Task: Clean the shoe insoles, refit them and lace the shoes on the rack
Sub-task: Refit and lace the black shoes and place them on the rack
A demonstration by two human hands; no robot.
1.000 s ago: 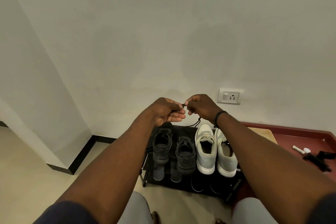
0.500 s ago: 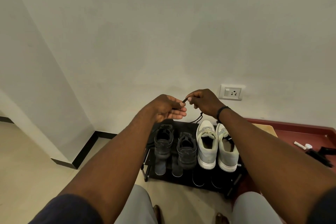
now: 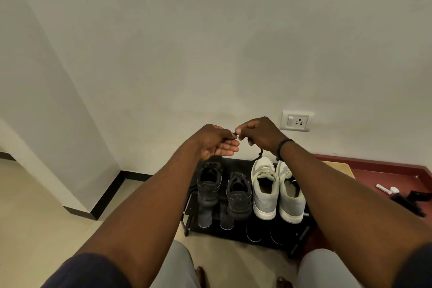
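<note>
A black shoe rack (image 3: 236, 163) stands on the floor against the wall. On it sit two black shoes (image 3: 209, 186) (image 3: 239, 196) at the left and two grey-white sneakers (image 3: 264, 190) (image 3: 291, 196) at the right. Insoles (image 3: 205, 217) stick out from under the shoes at the rack's front. Above the rack, my left hand (image 3: 216, 141) and my right hand (image 3: 260, 134) pinch the ends of a black shoelace (image 3: 259, 153), which hangs in a loop under my right hand.
A wall socket (image 3: 295, 121) is just right of my hands. A dark red ledge (image 3: 378, 173) at the right carries a small white tube (image 3: 383, 188), a cap and black items (image 3: 411, 201). A wall corner juts out at the left. My knees and toes show at the bottom.
Both hands have stayed together above the rack, working the lace ends; my left palm has turned more upward. The camera has tilted slightly, shifting the rack in view.
</note>
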